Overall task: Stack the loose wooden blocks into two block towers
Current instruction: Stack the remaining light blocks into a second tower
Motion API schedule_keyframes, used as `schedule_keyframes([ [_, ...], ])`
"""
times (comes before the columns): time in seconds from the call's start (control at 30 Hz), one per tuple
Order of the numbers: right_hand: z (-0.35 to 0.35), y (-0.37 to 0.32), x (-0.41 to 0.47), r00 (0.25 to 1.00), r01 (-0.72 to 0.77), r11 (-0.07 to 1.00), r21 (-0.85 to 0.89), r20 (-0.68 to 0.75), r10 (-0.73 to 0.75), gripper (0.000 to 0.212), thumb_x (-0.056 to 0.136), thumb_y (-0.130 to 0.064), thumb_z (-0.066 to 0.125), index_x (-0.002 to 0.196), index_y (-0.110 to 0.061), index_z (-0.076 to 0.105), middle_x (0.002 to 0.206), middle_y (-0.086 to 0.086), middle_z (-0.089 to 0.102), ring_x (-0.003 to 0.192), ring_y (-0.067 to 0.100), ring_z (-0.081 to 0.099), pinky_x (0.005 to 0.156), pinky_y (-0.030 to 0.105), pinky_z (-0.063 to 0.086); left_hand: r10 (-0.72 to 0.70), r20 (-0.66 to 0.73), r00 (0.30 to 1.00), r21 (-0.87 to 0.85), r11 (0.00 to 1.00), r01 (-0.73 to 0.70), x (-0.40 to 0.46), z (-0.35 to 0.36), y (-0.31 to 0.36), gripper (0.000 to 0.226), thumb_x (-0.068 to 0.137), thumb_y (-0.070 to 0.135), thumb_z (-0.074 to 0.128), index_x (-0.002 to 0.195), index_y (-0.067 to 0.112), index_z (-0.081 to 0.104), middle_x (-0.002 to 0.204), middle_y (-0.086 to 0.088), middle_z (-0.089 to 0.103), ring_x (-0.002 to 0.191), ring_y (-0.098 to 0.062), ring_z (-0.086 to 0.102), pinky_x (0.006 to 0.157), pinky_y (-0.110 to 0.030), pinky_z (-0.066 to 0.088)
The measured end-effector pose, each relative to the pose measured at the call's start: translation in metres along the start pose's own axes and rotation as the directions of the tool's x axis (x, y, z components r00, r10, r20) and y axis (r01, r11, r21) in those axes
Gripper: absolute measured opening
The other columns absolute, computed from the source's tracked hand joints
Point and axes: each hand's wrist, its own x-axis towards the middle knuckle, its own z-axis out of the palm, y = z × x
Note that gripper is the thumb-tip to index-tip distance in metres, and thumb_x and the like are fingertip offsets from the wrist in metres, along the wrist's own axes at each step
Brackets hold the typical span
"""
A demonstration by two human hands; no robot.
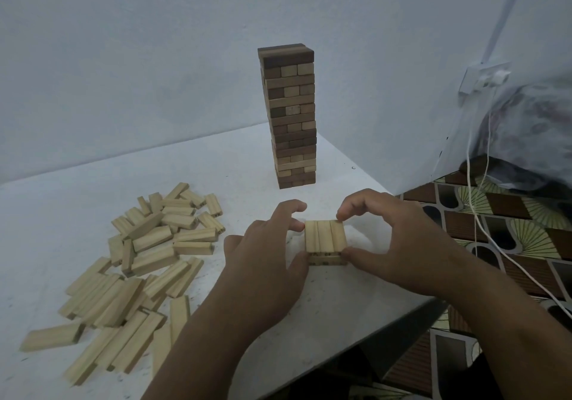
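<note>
Both hands, left hand (266, 244) and right hand (390, 238), pinch the low pale wooden block stack (325, 240); dark marks on its block ends are unreadable.

On the counter (216, 164), a tall block tower (289, 114) stands at the far side, close to the corner where two walls meet. Near of it lies a low stack of blocks (325, 241), its top layer of three lying side by side on a layer beneath. The left hand (266, 251) touches the stack's left side and the right hand (387, 238) its right. A heap of loose blocks (133, 263) spreads over the counter's left part, well apart from the tower. A wall socket (483, 77) sits far right, its cable (483, 220) hanging down past the counter's right edge.
</note>
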Motion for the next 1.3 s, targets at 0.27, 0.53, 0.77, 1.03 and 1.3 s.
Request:
schedule_keyframes([
  [0.27, -0.001, 0.000, -0.001, 1.000, 0.011, 1.000, -0.015, -0.013, -0.012, 0.049, 0.068, -0.061, 0.067, 0.111, -0.047, 0.049, 0.113, -0.036, 0.049, 0.113, -0.004, 0.044, 0.098, 0.043, 0.040, -0.012, 0.009, 1.000, 0.002, 1.000, 0.012, -0.001, -0.001, 0.001, 0.058, 0.090, 0.040, 0.062, 0.130, 0.053, 0.022, 0.122, 0.030, 0.052, 0.118, 0.001, 0.046, 0.102, -0.035, 0.025],
  [0.53, 0.014, -0.037, 0.005, 0.992, 0.078, 0.996, -0.036, -0.095, -0.081, 0.031, 0.073, -0.054, 0.064, 0.100, -0.045, 0.052, 0.103, -0.042, 0.045, 0.105, -0.014, 0.041, 0.102, 0.031, 0.031, 0.020, -0.030, 0.999, 0.005, 1.000, -0.020, -0.020, -0.033, -0.004, 0.043, 0.090, 0.031, 0.061, 0.119, 0.053, 0.037, 0.108, 0.029, 0.058, 0.105, 0.003, 0.051, 0.099, -0.039, 0.045],
  [0.77, 0.067, -0.083, 0.005, 0.958, 0.277, 0.958, -0.078, 0.102, -0.269, 0.026, 0.084, -0.048, 0.058, 0.109, -0.043, 0.054, 0.115, -0.029, 0.053, 0.105, -0.011, 0.034, 0.097, 0.026, 0.020, -0.096, -0.029, 0.995, 0.028, 0.995, 0.097, -0.055, -0.085, -0.049, 0.020, 0.091, 0.024, 0.061, 0.087, 0.043, 0.064, 0.089, 0.024, 0.066, 0.083, 0.001, 0.061, 0.073, -0.027, 0.054],
  [1.03, 0.101, -0.129, 0.003, 0.878, 0.421, 0.903, -0.084, 0.289, -0.382, 0.045, 0.088, -0.063, 0.038, 0.127, -0.043, 0.050, 0.130, -0.028, 0.045, 0.119, -0.003, 0.034, 0.093, 0.028, 0.019, -0.173, 0.117, 0.978, 0.050, 0.984, 0.169, -0.093, -0.128, -0.090, 0.030, 0.076, 0.017, 0.075, 0.081, 0.046, 0.071, 0.089, 0.017, 0.066, 0.083, -0.002, 0.060, 0.068, -0.018, 0.050],
  [1.3, 0.115, -0.136, 0.001, 0.842, 0.460, 0.882, -0.102, 0.365, -0.397, 0.048, 0.084, -0.072, 0.032, 0.107, -0.045, 0.063, 0.121, -0.025, 0.054, 0.113, 0.002, 0.043, 0.091, 0.033, 0.028, -0.174, 0.204, 0.963, 0.107, 0.982, 0.155, -0.098, -0.127, -0.093, 0.025, 0.070, 0.028, 0.085, 0.092, 0.039, 0.077, 0.093, 0.017, 0.060, 0.093, -0.001, 0.057, 0.086, -0.030, 0.050],
])
